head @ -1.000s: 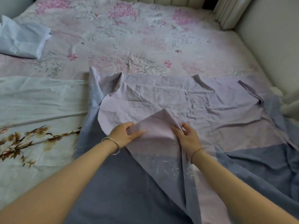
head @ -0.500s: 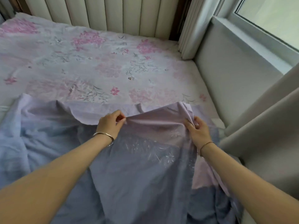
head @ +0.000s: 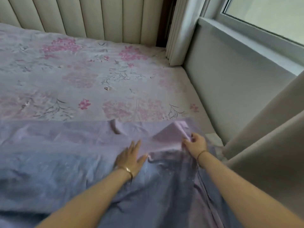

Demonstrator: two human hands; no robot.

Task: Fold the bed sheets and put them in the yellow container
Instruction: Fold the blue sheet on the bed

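While two bare forearms reached in from 6 o'clock, one bed sheet point(head: 74, 162), lilac along its far band and blue-grey nearer, lay spread over the near half of the bed. Its far edge ran from 9 o'clock across toward 3 o'clock. One left hand point(head: 130, 157) lay palm down on it just below the centre of the view, with fingers straight and pointing to 12 o'clock and the thumb out toward 3 o'clock. Its grip was released, pressing the cloth and holding nothing. One right hand point(head: 195, 145), near it at its 3 o'clock, had its fingers curled, and its grip was pinching a raised fold of the same sheet by the far right corner. One small triangular flap point(head: 171, 134) of lilac stood up there, touching that hand. Each wrist carried one ring: a metal bangle point(head: 127, 171) on the left, a thin band point(head: 201, 153) on the right.

Beyond the sheet, toward 12 o'clock, one floral cover point(head: 98, 71) with pink flower clusters lay over the rest of the bed, up to one ribbed padded headboard point(head: 98, 18). Two curtains showed: a pale curtain point(head: 179, 30) at 1 o'clock and a beige curtain point(head: 271, 145) at 4 o'clock. One window point(head: 263, 14) sat at 2 o'clock.
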